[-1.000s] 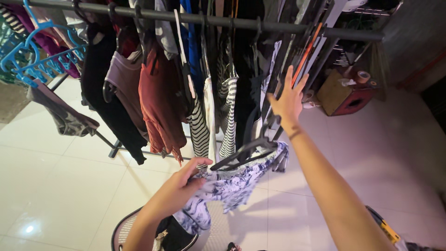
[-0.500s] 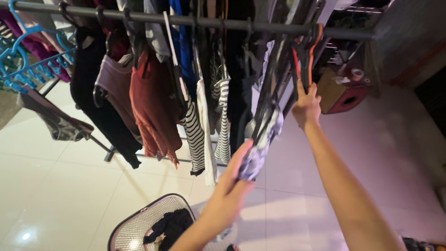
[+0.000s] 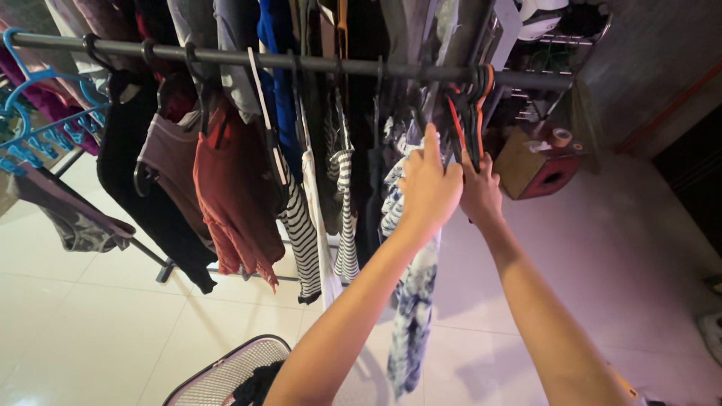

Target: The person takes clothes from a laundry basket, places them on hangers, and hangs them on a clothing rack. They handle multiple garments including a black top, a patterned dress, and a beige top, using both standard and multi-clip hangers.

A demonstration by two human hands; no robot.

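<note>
My left hand [image 3: 429,188] is raised to the dark clothes rail [image 3: 226,56] and grips the top of a blue-and-white patterned garment [image 3: 412,301], which hangs straight down below it. Its hanger is hidden behind my fingers. Right beside it, my right hand [image 3: 480,194] holds the lower ends of a bunch of empty black and orange hangers [image 3: 470,113] hooked on the rail. The two hands touch each other.
The rail is crowded with clothes: a black top [image 3: 143,173], a rust-red top [image 3: 226,188], and striped pieces [image 3: 304,240]. A blue clip hanger [image 3: 37,128] is at the left. A mesh laundry basket [image 3: 218,372] stands on the white tiles below. A red box [image 3: 545,177] sits behind the rack.
My left hand has lifted the patterned garment from low near the basket up to the rail. My right hand has stayed at the empty hangers. The view has tilted upward.
</note>
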